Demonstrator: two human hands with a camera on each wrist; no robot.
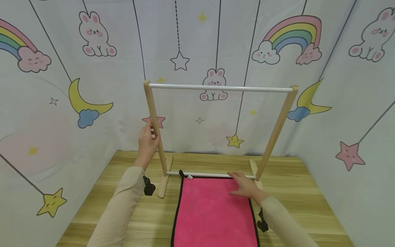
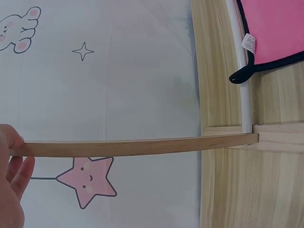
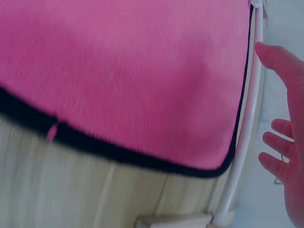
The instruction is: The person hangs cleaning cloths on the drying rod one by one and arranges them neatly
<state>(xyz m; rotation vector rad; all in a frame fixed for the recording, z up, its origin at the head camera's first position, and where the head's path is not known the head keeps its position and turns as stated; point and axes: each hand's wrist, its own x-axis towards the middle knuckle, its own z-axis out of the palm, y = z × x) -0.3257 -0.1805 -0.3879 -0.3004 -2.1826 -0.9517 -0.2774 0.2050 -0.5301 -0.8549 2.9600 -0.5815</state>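
My left hand (image 1: 147, 144) holds the left upright (image 1: 152, 106) of a wooden drying rack, thumb and fingers around the post. In the left wrist view the same post (image 2: 123, 147) runs out from between the fingertips. A pink towel (image 1: 213, 212) with black edging lies flat on the table, its far edge along the rack's white lower bar (image 1: 210, 174). A black loop (image 2: 241, 75) at its corner overlaps that bar, beside a small white tag (image 2: 248, 42). Over the towel's far right part hovers my right hand (image 1: 245, 187), fingers spread and holding nothing.
A white top bar (image 1: 219, 88) joins the two uprights. The right upright (image 1: 277, 132) stands on a wooden foot on the wood-grain table (image 1: 296, 206). White cloth walls (image 1: 191, 34) printed with rabbits, stars and rainbows enclose the back and sides.
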